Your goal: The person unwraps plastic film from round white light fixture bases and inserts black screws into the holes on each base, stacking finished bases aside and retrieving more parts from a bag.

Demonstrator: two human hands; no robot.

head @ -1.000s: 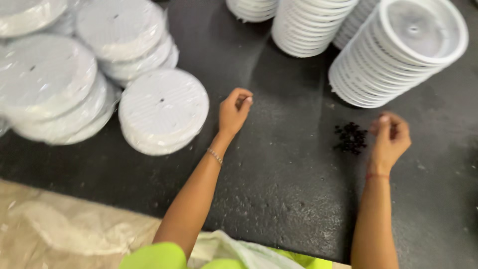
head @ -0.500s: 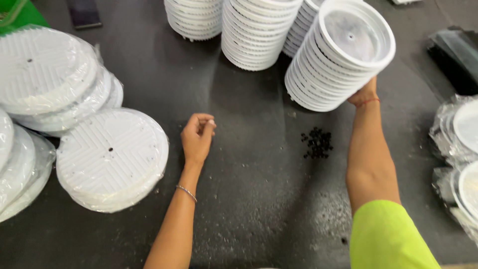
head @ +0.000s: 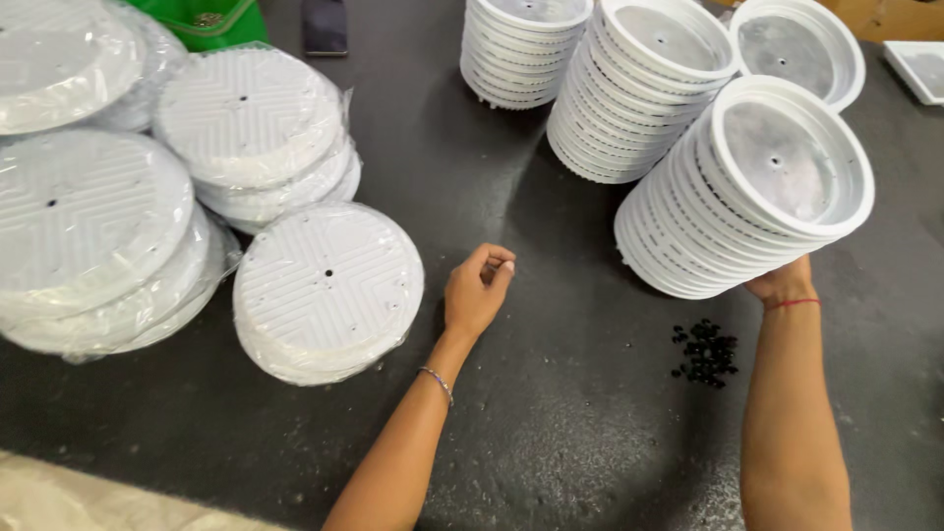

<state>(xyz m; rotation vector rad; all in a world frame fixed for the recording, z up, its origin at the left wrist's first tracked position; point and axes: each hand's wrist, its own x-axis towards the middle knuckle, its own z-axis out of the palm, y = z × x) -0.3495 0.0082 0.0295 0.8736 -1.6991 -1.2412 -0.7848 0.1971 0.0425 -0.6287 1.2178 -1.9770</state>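
Note:
My left hand (head: 477, 290) rests on the dark table (head: 551, 433) with thumb and forefinger pinched together; I cannot see anything between them. It lies just right of a plastic-wrapped stack of white ribbed discs (head: 329, 285). My right hand (head: 782, 283) reaches up against the lower edge of a leaning stack of white round dishes (head: 777, 162). Its fingers are hidden behind the stack. A small heap of black pieces (head: 703, 352) lies on the table left of my right wrist, which has a red thread around it.
More dish stacks stand at the back (head: 649, 69), (head: 521, 49), (head: 801, 44). Wrapped disc stacks (head: 88, 226), (head: 251, 118) fill the left side. A dark phone (head: 324, 25) and a green object (head: 202, 20) lie at the far edge, with a white tray (head: 919, 69) at top right.
My right hand left the black pieces and went up to the leaning dish stack. My left hand stayed pinched on the table. My view shifted closer and to the right.

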